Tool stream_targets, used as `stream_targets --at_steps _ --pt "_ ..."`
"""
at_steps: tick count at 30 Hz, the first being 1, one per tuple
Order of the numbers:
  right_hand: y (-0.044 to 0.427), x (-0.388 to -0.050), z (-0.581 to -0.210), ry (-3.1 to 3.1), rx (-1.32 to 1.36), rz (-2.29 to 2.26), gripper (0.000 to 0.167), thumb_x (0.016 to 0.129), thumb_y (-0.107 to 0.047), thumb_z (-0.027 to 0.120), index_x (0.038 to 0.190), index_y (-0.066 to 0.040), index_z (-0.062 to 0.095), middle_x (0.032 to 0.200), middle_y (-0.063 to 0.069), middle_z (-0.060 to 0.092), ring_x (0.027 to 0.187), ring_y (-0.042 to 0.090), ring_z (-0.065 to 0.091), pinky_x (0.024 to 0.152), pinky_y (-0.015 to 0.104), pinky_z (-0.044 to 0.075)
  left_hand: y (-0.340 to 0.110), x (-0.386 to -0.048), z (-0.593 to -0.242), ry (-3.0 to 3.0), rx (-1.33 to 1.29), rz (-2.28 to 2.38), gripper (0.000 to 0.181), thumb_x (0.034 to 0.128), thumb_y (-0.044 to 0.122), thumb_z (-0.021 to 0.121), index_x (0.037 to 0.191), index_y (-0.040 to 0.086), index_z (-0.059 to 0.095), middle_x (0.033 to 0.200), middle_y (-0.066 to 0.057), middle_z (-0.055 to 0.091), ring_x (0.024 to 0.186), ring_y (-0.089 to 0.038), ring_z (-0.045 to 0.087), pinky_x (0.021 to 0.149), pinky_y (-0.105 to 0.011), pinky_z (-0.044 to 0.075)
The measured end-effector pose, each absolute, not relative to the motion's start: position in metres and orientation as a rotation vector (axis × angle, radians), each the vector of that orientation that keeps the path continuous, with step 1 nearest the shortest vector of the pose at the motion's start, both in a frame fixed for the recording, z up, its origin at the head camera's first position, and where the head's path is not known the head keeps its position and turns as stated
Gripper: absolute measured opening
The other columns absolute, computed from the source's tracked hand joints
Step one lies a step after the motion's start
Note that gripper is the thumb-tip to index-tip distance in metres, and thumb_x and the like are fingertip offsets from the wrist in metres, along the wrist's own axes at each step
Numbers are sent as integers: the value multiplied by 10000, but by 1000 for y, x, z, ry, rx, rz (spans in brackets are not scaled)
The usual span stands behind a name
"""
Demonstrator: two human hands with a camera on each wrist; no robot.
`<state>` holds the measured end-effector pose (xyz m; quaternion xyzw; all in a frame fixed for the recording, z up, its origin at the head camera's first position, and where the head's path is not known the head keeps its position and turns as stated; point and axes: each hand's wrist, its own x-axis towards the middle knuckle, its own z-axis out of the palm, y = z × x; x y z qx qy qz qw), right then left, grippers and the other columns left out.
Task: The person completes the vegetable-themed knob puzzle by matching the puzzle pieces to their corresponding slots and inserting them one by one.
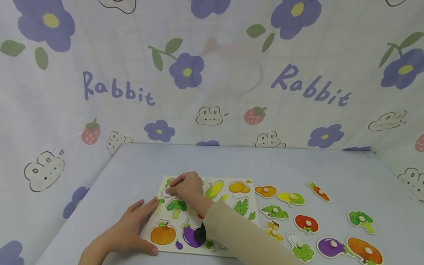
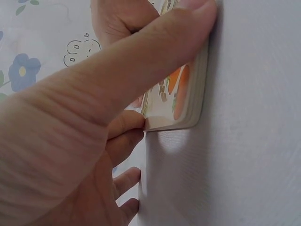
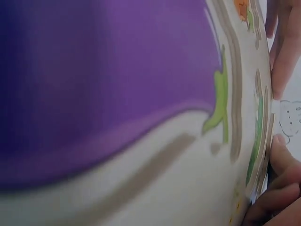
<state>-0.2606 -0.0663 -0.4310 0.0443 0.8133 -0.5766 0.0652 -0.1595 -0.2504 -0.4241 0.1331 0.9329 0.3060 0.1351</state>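
Note:
A white puzzle board printed with vegetables lies on the table. At its upper-left corner, my right hand has its fingers curled together and pinches a white vegetable piece with green leaves; the fingertips hide most of it. My left hand rests along the board's left edge, fingers extended and thumb spread toward the near corner. In the left wrist view the thumb lies across the board's edge. The printed eggplant fills much of the right wrist view.
Right of the board lie several knobbed pieces, among them a corn, a carrot, a tomato, a broccoli, an eggplant and a pumpkin. A patterned curtain hangs behind the table.

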Motion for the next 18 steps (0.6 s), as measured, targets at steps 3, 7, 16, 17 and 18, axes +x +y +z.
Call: stream_targets --at_steps 3,7,16,17,18 --pt "-68 -258 -433 2508 108 -1719 177 706 -183 901 681 -177 726 660 -44 640 565 143 590 494 246 508 -251 -159 -426 2700 395 897 1173 558 540 909 1518 112 389 1600 -25 264 1440 -443 48 1025 -763 144" --pt "-70 -255 -436 2562 69 -1742 190 706 -188 904 687 -180 716 638 -62 633 576 120 598 520 245 526 -252 -158 -426 2706 417 898 1176 559 549 905 1517 104 388 1601 -31 262 1437 -451 57 1025 -765 146" --pt "-71 -256 -438 2474 28 -1835 138 742 -128 876 779 -150 744 685 -62 658 635 111 622 581 244 544 -252 -158 -421 2716 444 893 1188 560 557 903 1520 94 378 1602 -40 254 1434 -462 60 1024 -766 142" --pt "-71 -256 -439 2465 24 -1839 134 744 -118 873 786 -147 749 687 -63 660 640 110 623 588 244 544 -252 -158 -421 2711 434 894 1187 561 553 904 1523 100 375 1602 -38 255 1434 -461 60 1018 -770 148" --pt "-71 -256 -439 2464 20 -1840 132 745 -112 871 783 -144 749 683 -62 661 637 110 624 587 246 545 -252 -157 -421 2707 428 893 1188 561 553 904 1525 105 374 1603 -37 255 1434 -461 59 1015 -772 151"
